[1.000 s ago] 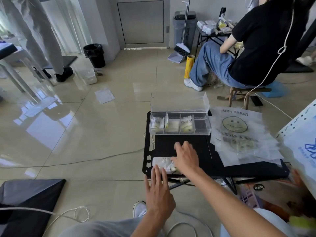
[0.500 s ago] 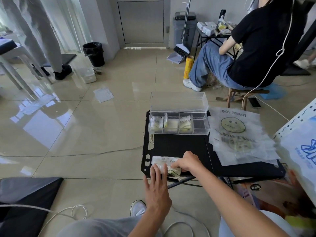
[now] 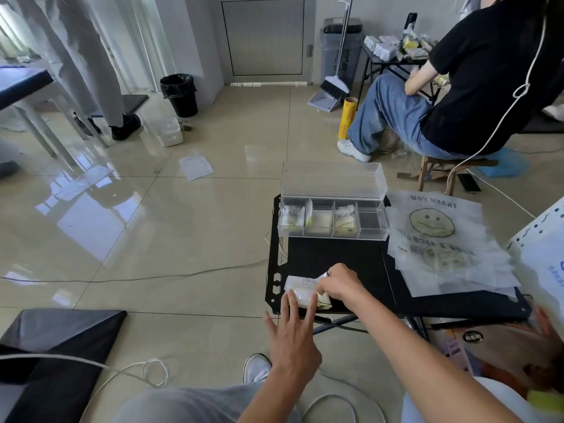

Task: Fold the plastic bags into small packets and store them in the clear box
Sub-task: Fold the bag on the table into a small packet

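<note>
A partly folded white plastic bag lies at the near left corner of the small black table. My right hand pinches and lifts its right end. My left hand lies flat, fingers spread, with the fingertips pressing the bag's near edge. At the table's far edge stands the clear box with its lid up; folded packets sit in its left compartments, and the rightmost compartment looks empty. A stack of flat smiley-face bags covers the table's right side.
A seated person on a wooden stool is close behind the table at the right. Cables run across the tiled floor. A dark mat lies at the near left. A broom and dustpan, bins and a standing person's legs are further back.
My right hand went from lying flat on the bag to gripping its right end and lifting it. My left hand moved forward onto the bag's near edge.
</note>
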`<state>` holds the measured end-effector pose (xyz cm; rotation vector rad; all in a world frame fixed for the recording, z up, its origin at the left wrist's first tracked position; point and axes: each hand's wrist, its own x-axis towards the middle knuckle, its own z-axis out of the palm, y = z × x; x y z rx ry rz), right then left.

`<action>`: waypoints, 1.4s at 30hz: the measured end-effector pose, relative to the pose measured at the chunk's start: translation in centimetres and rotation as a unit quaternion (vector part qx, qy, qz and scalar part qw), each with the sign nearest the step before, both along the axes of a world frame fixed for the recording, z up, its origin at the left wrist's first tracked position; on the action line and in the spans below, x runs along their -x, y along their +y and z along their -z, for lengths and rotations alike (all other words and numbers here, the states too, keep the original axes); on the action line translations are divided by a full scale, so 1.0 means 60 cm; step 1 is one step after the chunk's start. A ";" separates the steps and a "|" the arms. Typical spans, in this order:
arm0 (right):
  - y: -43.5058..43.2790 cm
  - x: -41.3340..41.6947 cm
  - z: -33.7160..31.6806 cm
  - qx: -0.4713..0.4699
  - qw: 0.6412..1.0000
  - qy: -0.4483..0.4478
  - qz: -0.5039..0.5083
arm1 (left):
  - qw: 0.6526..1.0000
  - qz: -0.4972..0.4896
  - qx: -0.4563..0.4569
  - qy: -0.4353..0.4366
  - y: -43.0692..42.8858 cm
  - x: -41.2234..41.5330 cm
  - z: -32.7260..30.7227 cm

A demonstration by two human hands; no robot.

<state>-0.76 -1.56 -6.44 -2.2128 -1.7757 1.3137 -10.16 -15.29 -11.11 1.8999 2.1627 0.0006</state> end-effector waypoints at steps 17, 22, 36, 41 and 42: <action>-0.010 0.050 -0.006 -0.014 0.996 0.087 0.008 | 0.998 0.013 0.060 0.007 -0.013 0.009 -0.022; -0.017 0.070 0.006 -0.029 0.995 0.099 -0.002 | 0.996 0.019 0.088 0.019 -0.010 0.008 -0.026; -0.045 0.080 0.014 -0.151 0.978 -0.004 -0.145 | 1.000 -0.001 -0.013 -0.002 -0.047 -0.006 -0.029; -0.040 0.077 0.016 -0.154 0.976 -0.012 -0.155 | 0.999 0.010 0.029 -0.022 -0.035 0.017 -0.024; -0.039 0.078 0.016 -0.165 0.970 -0.041 -0.172 | 1.000 0.008 0.021 -0.012 -0.033 0.016 -0.026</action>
